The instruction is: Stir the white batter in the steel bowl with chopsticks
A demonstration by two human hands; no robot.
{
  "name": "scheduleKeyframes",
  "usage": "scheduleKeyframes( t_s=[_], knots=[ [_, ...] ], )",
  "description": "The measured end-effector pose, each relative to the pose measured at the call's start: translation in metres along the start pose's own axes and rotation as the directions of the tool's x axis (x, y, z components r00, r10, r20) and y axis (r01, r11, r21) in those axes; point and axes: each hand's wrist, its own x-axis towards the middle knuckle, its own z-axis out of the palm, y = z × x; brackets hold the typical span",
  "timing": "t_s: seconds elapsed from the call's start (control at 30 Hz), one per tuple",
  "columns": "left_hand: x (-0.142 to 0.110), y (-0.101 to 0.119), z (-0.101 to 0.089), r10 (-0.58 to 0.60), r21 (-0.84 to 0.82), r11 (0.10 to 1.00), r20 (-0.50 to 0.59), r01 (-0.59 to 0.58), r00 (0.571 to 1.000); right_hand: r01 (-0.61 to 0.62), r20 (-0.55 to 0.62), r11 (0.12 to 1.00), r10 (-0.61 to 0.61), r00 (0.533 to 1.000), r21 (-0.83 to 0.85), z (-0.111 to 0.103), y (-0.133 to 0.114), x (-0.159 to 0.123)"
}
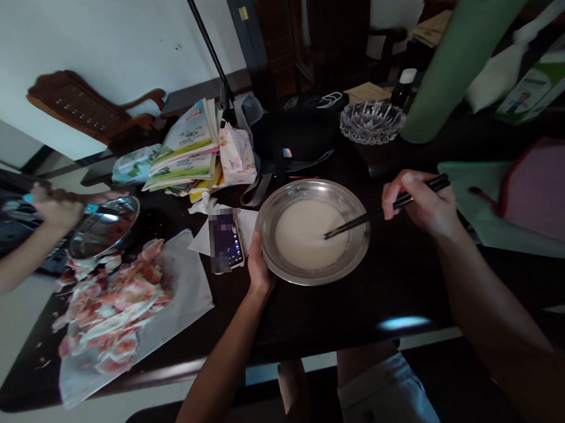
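A round metal bowl (354,210) with pale batter (303,234) sits on the dark table (401,281) in front of me. My left hand (258,264) grips the bowl's near left rim. My right hand (418,203) is closed round a pair of black chopsticks (383,212). Their tips rest in the batter at the right side of the bowl.
A phone (227,239) lies on white paper just left of the bowl. Sliced raw meat (111,305) lies on a sheet at the left. Another person's hand (57,206) holds a second metal bowl (102,227). Books (187,147), a glass ashtray (371,122) and a green cylinder (459,54) stand behind.
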Motion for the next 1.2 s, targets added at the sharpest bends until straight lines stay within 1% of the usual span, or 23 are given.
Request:
scheduleKeyframes(
  t_s=[0.07,0.13,0.23,0.3,0.37,0.47,0.53,0.57,0.6,0.67,0.73,0.83,0.9,0.97,1.03,1.1,1.13,1.17,1.2],
  knots=[
    [0.001,0.0,-0.001,-0.004,0.006,1.0,0.005,0.004,1.0,-0.028,0.066,0.999,0.026,0.997,0.023,0.0,0.0,-0.001],
    [0.001,0.0,-0.003,-0.008,0.014,1.0,0.017,0.008,1.0,-0.056,0.148,0.998,0.052,0.988,0.02,0.004,-0.001,-0.002],
    [0.003,-0.001,-0.005,0.004,0.027,1.0,0.033,-0.005,0.999,-0.058,0.241,0.997,0.07,0.968,-0.055,0.015,-0.003,-0.002],
    [0.004,-0.003,-0.006,0.026,0.027,0.999,0.027,-0.027,0.999,-0.045,0.257,0.992,0.074,0.964,-0.116,0.019,-0.002,-0.001],
    [0.004,-0.003,-0.006,0.048,0.019,0.999,0.019,-0.048,0.999,-0.03,0.223,0.988,0.064,0.973,-0.153,0.019,-0.001,0.001],
    [0.004,-0.004,-0.004,0.048,0.004,0.999,0.03,-0.048,0.998,-0.007,0.092,0.987,0.022,0.996,-0.161,0.011,0.0,0.002],
    [0.004,-0.004,-0.004,0.042,0.002,0.999,0.044,-0.042,0.998,0.012,-0.007,0.994,-0.013,1.0,-0.105,0.004,0.001,0.001],
    [0.003,-0.004,-0.004,0.043,0.002,0.999,0.047,-0.043,0.998,0.022,-0.033,0.998,-0.024,0.999,-0.062,0.001,0.001,0.001],
    [0.003,-0.004,-0.004,0.044,0.001,0.999,0.049,-0.044,0.998,0.03,-0.035,0.999,-0.03,0.999,-0.018,-0.001,0.001,0.0],
    [0.003,-0.004,-0.004,0.046,-0.005,0.999,0.049,-0.045,0.998,0.025,0.031,0.999,-0.027,0.999,0.044,-0.001,0.001,-0.002],
    [0.004,-0.004,-0.005,0.046,-0.013,0.999,0.042,-0.046,0.998,-0.006,0.15,0.999,0.0,0.989,0.036,0.004,0.0,-0.003],
    [0.005,-0.005,-0.007,0.058,-0.007,0.998,0.027,-0.058,0.998,-0.024,0.289,0.998,0.041,0.956,-0.062,0.016,-0.001,-0.003],
    [0.005,-0.005,-0.007,0.058,0.008,0.998,0.031,-0.059,0.998,-0.008,0.311,0.992,0.048,0.949,-0.129,0.022,-0.001,-0.003],
    [0.005,-0.005,-0.008,0.057,0.02,0.998,0.044,-0.058,0.997,0.003,0.254,0.985,0.042,0.966,-0.175,0.022,-0.001,-0.002],
    [0.005,-0.005,-0.007,0.053,0.023,0.998,0.054,-0.055,0.997,0.003,0.138,0.983,0.022,0.99,-0.181,0.016,0.0,0.0],
    [0.005,-0.004,-0.007,0.045,0.025,0.999,0.051,-0.046,0.998,0.005,0.009,0.991,-0.003,1.0,-0.137,0.007,0.001,0.001],
    [0.005,-0.004,-0.006,0.041,0.03,0.999,0.048,-0.042,0.998,0.008,-0.035,0.995,-0.011,0.999,-0.1,0.002,0.001,0.001],
    [0.005,-0.004,-0.006,0.04,0.037,0.998,0.042,-0.041,0.998,0.009,-0.055,0.998,-0.012,0.998,-0.059,-0.001,0.001,0.001],
    [0.005,-0.004,-0.006,0.042,0.043,0.998,0.037,-0.043,0.998,0.006,-0.046,1.0,-0.007,0.999,-0.018,-0.003,0.001,0.001]
  ],
)
